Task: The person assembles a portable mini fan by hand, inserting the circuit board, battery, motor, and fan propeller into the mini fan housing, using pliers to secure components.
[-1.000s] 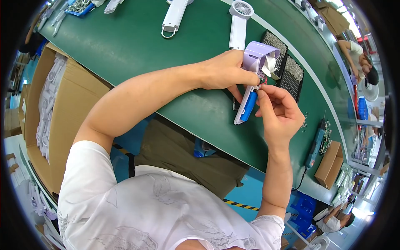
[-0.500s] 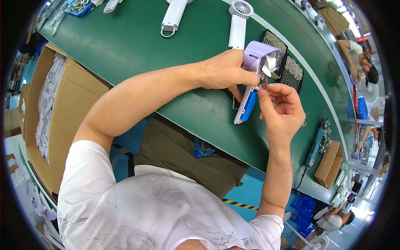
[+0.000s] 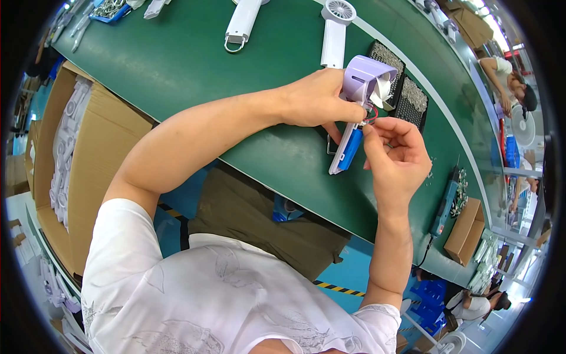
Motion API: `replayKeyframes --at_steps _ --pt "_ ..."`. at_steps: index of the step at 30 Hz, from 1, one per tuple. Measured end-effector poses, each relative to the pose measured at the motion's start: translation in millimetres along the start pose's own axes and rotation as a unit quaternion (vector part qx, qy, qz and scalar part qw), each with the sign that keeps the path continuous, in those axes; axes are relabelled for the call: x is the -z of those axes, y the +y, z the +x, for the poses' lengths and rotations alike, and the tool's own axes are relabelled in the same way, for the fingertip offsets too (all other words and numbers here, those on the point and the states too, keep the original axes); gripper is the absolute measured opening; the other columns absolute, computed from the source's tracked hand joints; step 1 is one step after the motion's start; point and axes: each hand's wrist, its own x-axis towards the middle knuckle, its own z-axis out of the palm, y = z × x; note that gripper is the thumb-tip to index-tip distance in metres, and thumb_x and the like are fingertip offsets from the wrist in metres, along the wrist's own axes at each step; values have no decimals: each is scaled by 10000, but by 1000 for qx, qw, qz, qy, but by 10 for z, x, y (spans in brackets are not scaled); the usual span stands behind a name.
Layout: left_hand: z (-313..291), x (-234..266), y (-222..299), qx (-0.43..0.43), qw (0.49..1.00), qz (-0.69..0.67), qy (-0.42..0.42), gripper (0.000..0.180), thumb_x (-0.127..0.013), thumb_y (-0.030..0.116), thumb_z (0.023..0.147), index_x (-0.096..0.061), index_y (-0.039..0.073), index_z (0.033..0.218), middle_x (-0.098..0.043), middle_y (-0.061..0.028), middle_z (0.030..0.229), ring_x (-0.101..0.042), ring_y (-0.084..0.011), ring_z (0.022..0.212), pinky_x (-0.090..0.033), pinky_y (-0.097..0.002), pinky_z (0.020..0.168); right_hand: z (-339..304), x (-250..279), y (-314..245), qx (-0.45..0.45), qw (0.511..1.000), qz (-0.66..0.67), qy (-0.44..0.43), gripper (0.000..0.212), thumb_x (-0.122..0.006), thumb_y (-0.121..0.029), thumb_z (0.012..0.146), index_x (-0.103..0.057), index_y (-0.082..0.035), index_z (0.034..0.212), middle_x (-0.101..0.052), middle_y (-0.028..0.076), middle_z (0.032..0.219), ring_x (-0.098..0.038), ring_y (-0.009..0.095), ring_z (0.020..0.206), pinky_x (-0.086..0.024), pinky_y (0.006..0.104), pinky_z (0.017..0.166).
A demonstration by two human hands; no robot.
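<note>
My left hand [image 3: 321,100] is closed around the neck of a handheld fan [image 3: 363,75] with a lilac head and an opened handle. A blue battery [image 3: 352,149] lies in the handle, which points down toward me. Red wires [image 3: 372,114] come out between head and handle. Thumb and forefinger of my right hand [image 3: 398,152] pinch together at the wires by the battery's upper end; what exactly lies between the fingertips is too small to make out. A white fan blade part [image 3: 382,88] shows inside the lilac head.
Beyond my hands lie two white fans [image 3: 334,38] [image 3: 243,23]. Black trays of screws [image 3: 411,101] stand right of the lilac head. Farther right are a teal electric screwdriver [image 3: 446,200] and a small cardboard box [image 3: 464,232]. A big carton of white parts [image 3: 72,141] stands at left.
Both hands hold almost the same pose on the fan. The view has shifted very slightly. A person in the right background has moved a little.
</note>
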Motion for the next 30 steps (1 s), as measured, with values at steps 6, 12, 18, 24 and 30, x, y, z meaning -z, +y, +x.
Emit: replayKeyframes --at_steps 6,12,18,24,30 --pt "-15 -13 7 -13 1000 -2 3 307 -682 164 850 -666 -141 879 -686 -139 819 -725 -203 740 -670 -370 661 -47 -48 -5 21 1000 -19 14 220 -760 88 859 -671 41 1056 -716 66 924 -630 44 752 -524 185 645" --pt "-14 9 -19 -11 1000 9 -2 315 -690 171 850 -674 -142 887 -693 -140 826 -719 -197 744 -666 -367 641 11 17 -3 -25 999 34 -9 244 -762 96 851 -656 53 1066 -711 81 931 -640 63 753 -545 191 651" --pt "-27 -19 11 -25 1000 5 4 313 -696 181 851 -682 -130 887 -693 -138 827 -708 -189 723 -659 -358 626 39 35 49 -22 997 76 -23 375 -750 107 850 -584 48 1180 -695 90 932 -657 86 796 -553 194 621" --pt "-20 -3 13 -18 1000 26 0 302 -697 174 847 -680 -126 881 -691 -135 814 -708 -191 718 -653 -354 613 63 42 6 -37 996 68 -46 441 -734 115 851 -535 60 1241 -690 109 946 -660 94 806 -560 203 622" --pt "-26 -25 27 -30 999 15 2 287 -696 160 838 -675 -125 864 -691 -137 802 -714 -195 717 -652 -351 610 61 44 -1 -40 996 57 -50 440 -719 116 860 -530 65 1254 -681 101 938 -652 92 799 -564 209 641"
